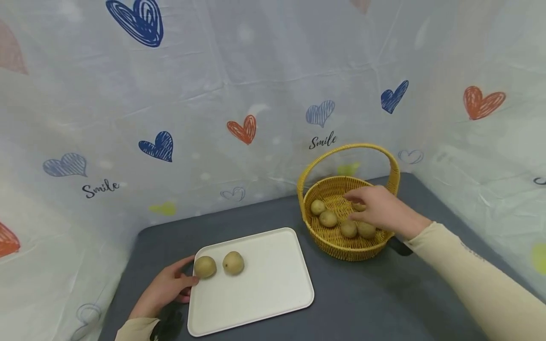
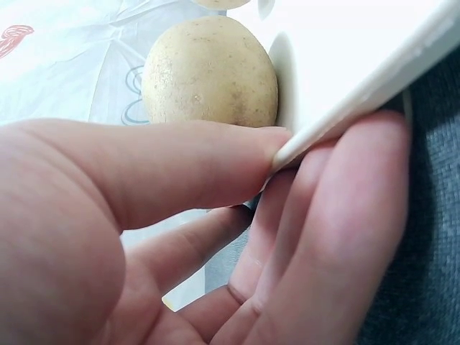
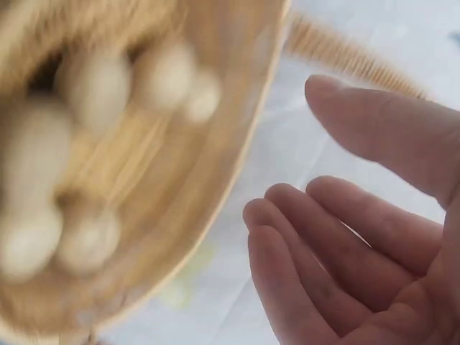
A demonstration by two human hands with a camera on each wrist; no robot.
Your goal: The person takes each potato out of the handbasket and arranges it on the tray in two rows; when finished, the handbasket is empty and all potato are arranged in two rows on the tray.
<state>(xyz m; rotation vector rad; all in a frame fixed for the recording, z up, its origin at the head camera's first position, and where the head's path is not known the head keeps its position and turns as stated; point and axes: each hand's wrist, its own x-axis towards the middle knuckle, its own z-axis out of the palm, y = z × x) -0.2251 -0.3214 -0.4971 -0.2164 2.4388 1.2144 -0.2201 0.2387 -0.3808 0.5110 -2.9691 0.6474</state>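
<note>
My left hand [image 1: 166,286] pinches the left edge of a white rectangular tray [image 1: 264,293], thumb over the rim and fingers beneath. Two round potatoes lie on the tray's far left part: one potato [image 1: 205,267] right beside my left hand, the other potato [image 1: 233,263] a little to its right. In the left wrist view, the nearer potato [image 2: 208,72] sits just past my thumb. Over a yellow wicker basket [image 1: 313,232] hovers my right hand [image 1: 377,206], its fingers relaxed and apart, holding nothing. Several potatoes [image 1: 328,219] lie inside the basket, one partly hidden by that hand.
The basket's tall arched handle [image 1: 350,147] rises behind the right hand. A dark grey cloth [image 1: 341,303] covers the table. White sheets [image 1: 273,66] printed with hearts hang close behind the table and along its sides.
</note>
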